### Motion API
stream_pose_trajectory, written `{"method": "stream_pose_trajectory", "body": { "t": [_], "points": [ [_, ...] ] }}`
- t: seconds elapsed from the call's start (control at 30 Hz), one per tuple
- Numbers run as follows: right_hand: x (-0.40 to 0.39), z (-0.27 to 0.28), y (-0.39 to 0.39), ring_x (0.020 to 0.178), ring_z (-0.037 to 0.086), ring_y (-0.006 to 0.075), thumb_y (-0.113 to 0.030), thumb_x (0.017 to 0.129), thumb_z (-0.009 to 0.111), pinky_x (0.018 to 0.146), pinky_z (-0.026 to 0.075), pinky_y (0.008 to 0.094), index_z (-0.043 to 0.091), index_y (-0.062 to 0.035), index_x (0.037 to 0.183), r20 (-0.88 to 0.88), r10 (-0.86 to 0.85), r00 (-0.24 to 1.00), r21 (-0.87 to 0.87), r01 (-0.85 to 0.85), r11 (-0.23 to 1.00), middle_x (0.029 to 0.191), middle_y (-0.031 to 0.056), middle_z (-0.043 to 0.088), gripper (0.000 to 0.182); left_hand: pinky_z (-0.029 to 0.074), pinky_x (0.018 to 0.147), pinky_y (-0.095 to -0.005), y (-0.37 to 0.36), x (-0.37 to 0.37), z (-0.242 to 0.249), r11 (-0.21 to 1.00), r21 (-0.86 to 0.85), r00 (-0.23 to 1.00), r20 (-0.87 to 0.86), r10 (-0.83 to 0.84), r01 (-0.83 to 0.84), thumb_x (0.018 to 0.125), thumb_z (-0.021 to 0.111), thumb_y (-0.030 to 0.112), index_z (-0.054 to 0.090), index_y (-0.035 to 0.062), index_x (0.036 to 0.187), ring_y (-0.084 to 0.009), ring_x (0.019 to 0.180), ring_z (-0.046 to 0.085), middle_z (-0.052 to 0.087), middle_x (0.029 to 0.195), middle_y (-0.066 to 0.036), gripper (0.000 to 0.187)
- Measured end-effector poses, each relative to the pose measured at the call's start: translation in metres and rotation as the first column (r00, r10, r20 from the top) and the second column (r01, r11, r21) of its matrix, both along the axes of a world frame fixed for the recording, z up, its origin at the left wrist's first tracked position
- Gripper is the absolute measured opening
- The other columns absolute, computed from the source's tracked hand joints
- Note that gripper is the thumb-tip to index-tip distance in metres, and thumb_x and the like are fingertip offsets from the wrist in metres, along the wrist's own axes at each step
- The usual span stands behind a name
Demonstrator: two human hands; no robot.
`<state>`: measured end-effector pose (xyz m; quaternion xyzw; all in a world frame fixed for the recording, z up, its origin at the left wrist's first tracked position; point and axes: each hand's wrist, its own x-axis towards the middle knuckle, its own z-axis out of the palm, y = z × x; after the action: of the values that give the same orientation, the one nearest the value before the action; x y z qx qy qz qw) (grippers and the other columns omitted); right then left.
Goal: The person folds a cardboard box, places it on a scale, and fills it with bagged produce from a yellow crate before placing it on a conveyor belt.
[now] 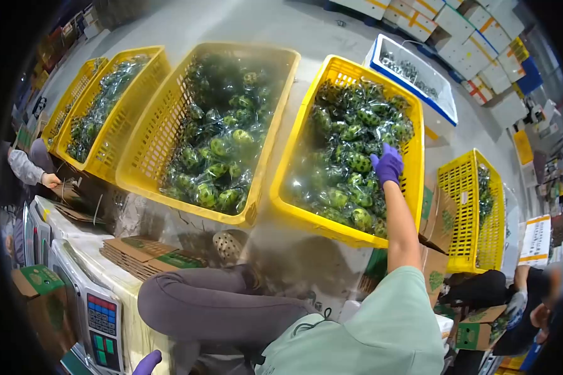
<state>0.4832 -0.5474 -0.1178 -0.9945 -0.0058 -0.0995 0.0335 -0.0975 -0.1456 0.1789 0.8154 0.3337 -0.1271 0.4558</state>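
Note:
My right hand point(388, 164), in a purple glove, reaches over the right side of a yellow crate point(286, 164) and rests on the plastic-wrapped green produce point(354, 132) inside. Its fingers are spread and point away from me. At the bottom edge only part of my left hand point(147, 362) shows, also in a purple glove, low beside the scale point(101, 325); most of its fingers are cut off by the frame. Another yellow crate point(147, 140) of wrapped green produce stands left of the first.
More yellow crates stand far left point(122, 112) and right point(460, 209). Behind is a blue-rimmed white box point(447, 103). Flattened cartons point(147, 255) lie beside the scale. A person's hand point(51, 180) shows at left; another person point(525, 312) is at lower right.

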Motion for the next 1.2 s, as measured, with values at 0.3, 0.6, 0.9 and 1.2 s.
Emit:
{"method": "stream_pose_trajectory", "body": {
  "t": [0.3, 0.6, 0.9, 1.2],
  "points": [
    [0.04, -0.043, 0.023, 0.091, 0.061, 0.0422, -0.018, 0.085, 0.061, 0.078, 0.049, 0.0476, 0.057, -0.0046, 0.098, -0.024, -0.063, 0.998, 0.263, 0.068, 0.962, 0.098, 0.0248, 0.062, 0.019, 0.035, 0.106, -0.0359, -0.012, 0.019, 0.005, 0.999, 0.02, 0.999, -0.024, -0.04, 0.041, 0.092, 0.049, 0.012, 0.048, -0.0068, 0.132, -0.0297, 0.125, 0.048, 0.052, 0.133, -0.021, 0.044],
    [-0.089, 0.051, 0.085, 0.081, 0.064, 0.0296, -0.02, 0.087, 0.066, 0.073, 0.051, 0.0367, 0.063, -0.0039, 0.1, -0.141, 0.79, 0.597, 0.617, -0.571, 0.541, 0.09, 0.0159, 0.066, 0.021, 0.034, 0.107, -0.0364, -0.01, 0.052, 0.001, 0.993, 0.003, 0.992, -0.059, -0.116, 0.116, 0.091, 0.052, 0.014, 0.05, -0.0059, 0.131, -0.0295, 0.125, 0.049, 0.054, 0.131, -0.021, 0.045],
    [0.063, -0.028, 0.006, 0.084, 0.066, 0.0261, -0.011, 0.085, 0.064, 0.076, 0.051, 0.0348, 0.063, 0.002, 0.104, 0.386, 0.281, 0.879, 0.376, -0.428, 0.822, 0.096, 0.0174, 0.068, 0.024, 0.034, 0.107, -0.0367, -0.02, 0.05, 0.012, 0.999, -0.037, 0.999, -0.052, -0.01, 0.008, 0.091, 0.051, 0.013, 0.049, -0.0067, 0.131, -0.0301, 0.124, 0.049, 0.054, 0.131, -0.021, 0.045],
    [0.098, -0.087, 0.026, 0.117, 0.053, 0.0348, -0.038, 0.078, 0.076, 0.098, 0.045, 0.0427, 0.04, 0.006, 0.136, -0.029, 0.212, 0.977, 0.696, -0.133, 0.706, 0.134, 0.0268, 0.047, 0.081, 0.034, 0.107, -0.0371, -0.027, 0.07, 0.011, 1.0, -0.018, 0.994, -0.111, 0.014, -0.017, 0.091, 0.05, 0.013, 0.049, -0.0068, 0.131, -0.0302, 0.124, 0.049, 0.054, 0.131, -0.021, 0.045]
  ]
}}
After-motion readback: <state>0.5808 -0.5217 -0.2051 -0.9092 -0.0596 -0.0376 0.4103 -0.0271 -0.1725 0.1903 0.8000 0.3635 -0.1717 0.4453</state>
